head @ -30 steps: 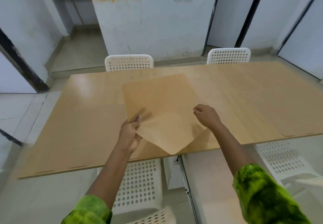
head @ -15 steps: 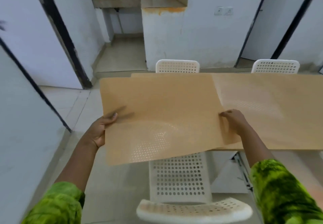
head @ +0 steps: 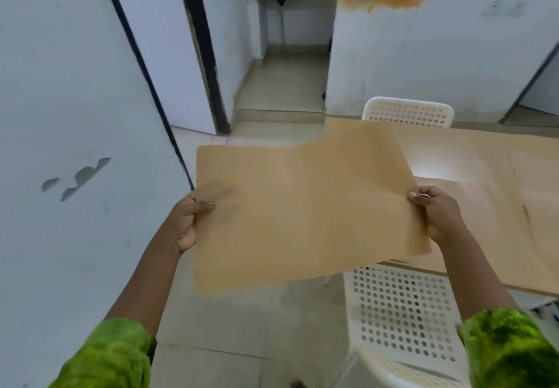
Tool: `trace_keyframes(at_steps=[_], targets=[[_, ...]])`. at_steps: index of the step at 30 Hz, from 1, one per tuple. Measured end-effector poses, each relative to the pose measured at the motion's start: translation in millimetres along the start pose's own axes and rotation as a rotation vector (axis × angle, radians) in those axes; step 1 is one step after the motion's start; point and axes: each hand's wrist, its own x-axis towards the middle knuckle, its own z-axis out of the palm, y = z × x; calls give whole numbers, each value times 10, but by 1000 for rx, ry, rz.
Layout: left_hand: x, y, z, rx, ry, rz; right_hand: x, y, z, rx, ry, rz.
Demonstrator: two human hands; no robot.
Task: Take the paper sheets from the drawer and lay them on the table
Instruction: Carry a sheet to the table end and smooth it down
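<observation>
In the head view, 1 brown paper sheet (head: 302,212) is being held up in the air by both hands, well apart from each other at its 2 side edges. The left edge is being gripped by the left hand (head: 187,221), thumb lying on top and fingers tucked beneath. The right edge is being pinched by the right hand (head: 435,212), its fingers curled round the paper. The sheet is being kept roughly level, with its far right corner rising higher, and it is hanging over the tiled floor (head: 242,321) and the left end of the light wooden table (head: 484,157). A 2nd brown sheet (head: 499,215) appears to be lying flat on the table just beyond the right hand. A white perforated chair (head: 399,312) is being partly covered by the held sheet at the table's near side, and another white chair (head: 408,112) is standing at the far side. The room is being bounded by a scuffed white wall (head: 60,115) on the left, a black door frame (head: 202,48), and a ledge with an orange stain (head: 381,3) at the back. Green sleeves (head: 508,348) are being worn on both forearms.
</observation>
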Motion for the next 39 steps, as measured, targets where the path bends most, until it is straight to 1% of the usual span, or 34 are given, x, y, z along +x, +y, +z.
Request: trace_keyframes(at_steps=[3,7,13,16,24,29,34,39], targets=[[246,59,-196,24,82,13,159,71,361,31,-5,19],[797,162,-462,70,135,7,472,80,750,58,-2,34],[1905,572,-633,159,112,-37,1080,22,1320,65,32,81],[2466,800,-688,201,80,-39,1330,-13,1629,70,89,97],[3924,1288,-777,251,-72,-68,1999,-92,2349,139,255,67],[4841,1673,-614,348,-234,-71,2273,-139,2640,220,400,48],[5673,1940,-170,463,-409,-34,2410,-245,2766,259,581,56],[6411,1834,654,510,-609,-54,2686,-325,2611,291,762,35]])
